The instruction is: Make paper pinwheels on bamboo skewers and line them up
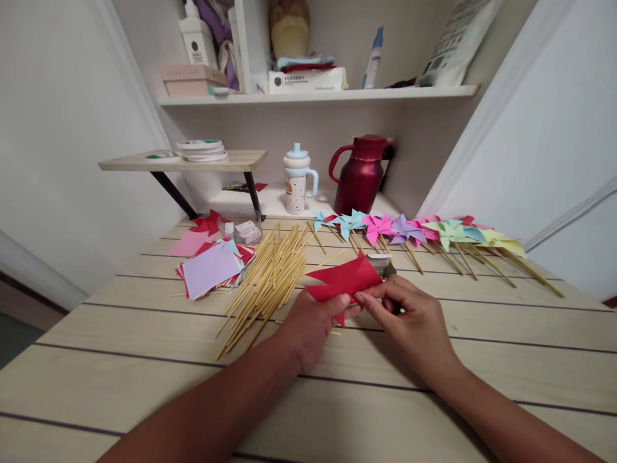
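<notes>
Between my two hands, above the front middle of the table, is a red paper pinwheel piece point(344, 278) with pointed, cut corners. My left hand point(315, 321) holds it from below, thumb on top and fingers underneath. Pinched at its right lower edge are the thumb and forefinger of my right hand point(409, 312); whether a small part sits between those fingertips is hidden. Just left of my hands lies a loose pile of thin wooden sticks point(270, 276). Behind my right hand a partly hidden small box point(383, 260) shows.
Finished paper pinwheels point(402, 228) on sticks lie along the table's back right. Stacked coloured paper sheets point(212, 269) and small clear packets point(247, 232) are at left. Behind stand a tumbler point(295, 183), a red thermos jug point(360, 177) and a small raised shelf point(236, 159) with tape rolls.
</notes>
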Tool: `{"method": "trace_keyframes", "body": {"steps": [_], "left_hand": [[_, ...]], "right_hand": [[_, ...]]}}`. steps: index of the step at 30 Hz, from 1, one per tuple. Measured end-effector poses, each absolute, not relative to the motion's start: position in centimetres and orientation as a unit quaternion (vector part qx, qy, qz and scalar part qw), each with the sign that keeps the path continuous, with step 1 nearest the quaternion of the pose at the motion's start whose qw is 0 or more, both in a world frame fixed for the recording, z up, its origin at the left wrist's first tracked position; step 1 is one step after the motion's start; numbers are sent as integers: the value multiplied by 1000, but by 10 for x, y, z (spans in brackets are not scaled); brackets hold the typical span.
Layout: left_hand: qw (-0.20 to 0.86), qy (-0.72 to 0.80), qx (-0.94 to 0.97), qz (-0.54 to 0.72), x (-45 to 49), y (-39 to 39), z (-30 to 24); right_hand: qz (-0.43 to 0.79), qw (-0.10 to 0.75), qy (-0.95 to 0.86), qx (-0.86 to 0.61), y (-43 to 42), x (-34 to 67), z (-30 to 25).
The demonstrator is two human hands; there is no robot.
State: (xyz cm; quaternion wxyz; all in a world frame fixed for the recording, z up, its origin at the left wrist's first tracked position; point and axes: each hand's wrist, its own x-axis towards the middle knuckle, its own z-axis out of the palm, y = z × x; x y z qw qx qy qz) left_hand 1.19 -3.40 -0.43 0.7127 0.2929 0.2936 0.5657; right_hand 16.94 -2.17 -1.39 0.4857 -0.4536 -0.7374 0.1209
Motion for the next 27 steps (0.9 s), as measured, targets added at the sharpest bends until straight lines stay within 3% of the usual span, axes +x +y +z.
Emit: {"method": "trace_keyframes", "body": {"steps": [18,27], "left_hand": [[589,458,425,513,5,-28,-7],[507,479,548,462,0,-24,-10]], "right_hand": [[87,559,-715,-411,-12,182,-8],[-86,474,-786,-387,-22,180,4]]}}
